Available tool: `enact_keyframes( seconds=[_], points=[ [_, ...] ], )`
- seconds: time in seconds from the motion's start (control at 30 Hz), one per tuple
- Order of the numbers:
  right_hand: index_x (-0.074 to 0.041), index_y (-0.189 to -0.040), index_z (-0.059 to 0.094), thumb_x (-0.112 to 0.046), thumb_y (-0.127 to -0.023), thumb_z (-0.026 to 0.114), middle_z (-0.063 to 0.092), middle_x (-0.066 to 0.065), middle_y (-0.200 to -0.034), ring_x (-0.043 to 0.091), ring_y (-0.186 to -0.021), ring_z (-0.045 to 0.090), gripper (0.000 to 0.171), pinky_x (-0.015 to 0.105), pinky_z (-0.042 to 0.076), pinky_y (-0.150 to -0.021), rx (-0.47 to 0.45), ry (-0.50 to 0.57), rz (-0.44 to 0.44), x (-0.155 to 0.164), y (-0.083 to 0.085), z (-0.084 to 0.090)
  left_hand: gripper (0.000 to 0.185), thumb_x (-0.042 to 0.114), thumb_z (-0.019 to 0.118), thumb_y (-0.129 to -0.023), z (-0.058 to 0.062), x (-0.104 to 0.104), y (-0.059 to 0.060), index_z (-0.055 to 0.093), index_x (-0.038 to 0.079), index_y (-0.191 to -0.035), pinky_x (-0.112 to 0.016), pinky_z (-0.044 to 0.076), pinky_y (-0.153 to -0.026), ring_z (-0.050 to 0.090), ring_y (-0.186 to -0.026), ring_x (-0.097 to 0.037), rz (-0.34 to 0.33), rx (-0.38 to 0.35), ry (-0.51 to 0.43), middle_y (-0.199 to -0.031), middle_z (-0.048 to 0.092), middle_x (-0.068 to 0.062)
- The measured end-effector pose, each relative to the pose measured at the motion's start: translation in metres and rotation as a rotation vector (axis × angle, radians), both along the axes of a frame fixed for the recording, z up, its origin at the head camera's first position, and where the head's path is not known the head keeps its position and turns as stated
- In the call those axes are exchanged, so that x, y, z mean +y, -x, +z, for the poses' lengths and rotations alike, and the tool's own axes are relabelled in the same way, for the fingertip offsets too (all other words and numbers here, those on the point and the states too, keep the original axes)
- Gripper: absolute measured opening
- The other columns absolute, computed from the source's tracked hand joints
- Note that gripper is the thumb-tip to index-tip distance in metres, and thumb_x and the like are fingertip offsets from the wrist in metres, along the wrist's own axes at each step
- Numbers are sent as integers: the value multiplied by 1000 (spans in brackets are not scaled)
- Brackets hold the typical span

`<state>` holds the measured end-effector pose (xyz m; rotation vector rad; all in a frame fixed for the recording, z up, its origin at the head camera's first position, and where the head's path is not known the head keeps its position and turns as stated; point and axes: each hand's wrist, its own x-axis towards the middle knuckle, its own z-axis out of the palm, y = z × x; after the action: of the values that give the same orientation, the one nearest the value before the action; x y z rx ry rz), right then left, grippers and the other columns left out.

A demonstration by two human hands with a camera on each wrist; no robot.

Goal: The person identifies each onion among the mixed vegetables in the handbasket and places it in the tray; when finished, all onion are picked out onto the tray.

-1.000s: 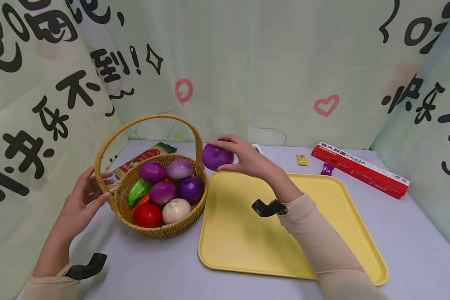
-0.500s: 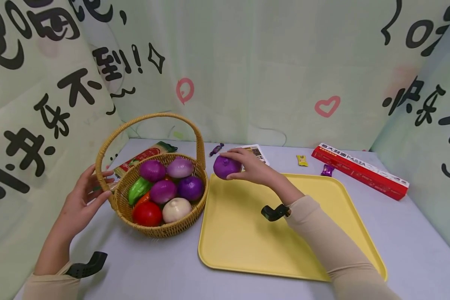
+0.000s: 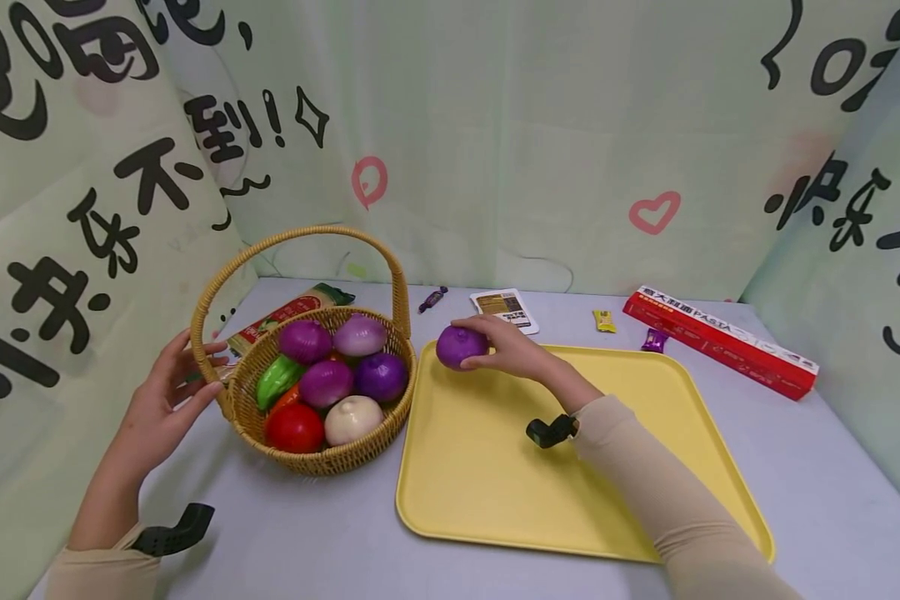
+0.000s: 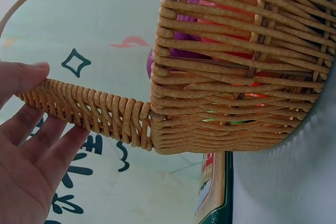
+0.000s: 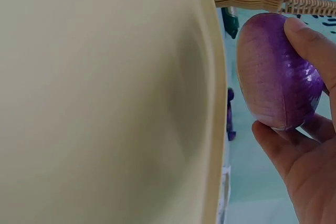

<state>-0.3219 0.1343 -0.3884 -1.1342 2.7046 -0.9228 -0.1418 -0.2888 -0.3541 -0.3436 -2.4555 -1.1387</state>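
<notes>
A purple onion point(image 3: 457, 347) is held in my right hand point(image 3: 508, 346), over the far left corner of the yellow tray point(image 3: 525, 467). In the right wrist view the thumb and fingers clasp the onion point(image 5: 275, 72) from opposite sides, above the tray's rim point(image 5: 218, 103). My left hand point(image 3: 157, 408) grips the handle point(image 4: 100, 108) of a wicker basket point(image 3: 322, 465) near its base, thumb on one side and fingers on the other. Inside the basket lie several purple onions point(image 3: 327, 384), a white onion-like bulb point(image 3: 354, 422), a tomato point(image 3: 294, 430), a green pepper point(image 3: 279, 382) and something orange.
Behind the basket lies a red and green packet point(image 3: 288, 312). At the back are a purple wrapped candy point(image 3: 432, 299) and a white printed packet point(image 3: 506, 309). A yellow candy point(image 3: 603, 321), another purple candy point(image 3: 654, 340) and a red pasta box point(image 3: 720, 340) lie beyond the tray.
My right hand has carried the onion rightward and down, from beside the basket rim to over the tray's corner. The left hand stays on the handle.
</notes>
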Motion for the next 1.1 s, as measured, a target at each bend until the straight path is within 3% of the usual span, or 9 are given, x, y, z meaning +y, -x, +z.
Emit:
enact_keyframes(
  seconds=[0.4,1.1],
  points=[
    [-8,-138,46,-24,-84,71,47,17,-140,35,-131,43,62,49,40,-106,-120,-7,29,5,1,-18,77,0,62,-87,-1,-1,0,22,24,-149,3,37,-84,45,-110,18,5,-8,0,-126,45,29],
    [-10,-143,39,-21,-83,72,43,16,-143,33,-131,43,70,46,43,-103,-240,37,48,12,-1,-20,77,3,62,-88,0,0,0,22,26,-149,4,37,-83,44,-109,19,20,-24,7,-124,42,35]
  ],
)
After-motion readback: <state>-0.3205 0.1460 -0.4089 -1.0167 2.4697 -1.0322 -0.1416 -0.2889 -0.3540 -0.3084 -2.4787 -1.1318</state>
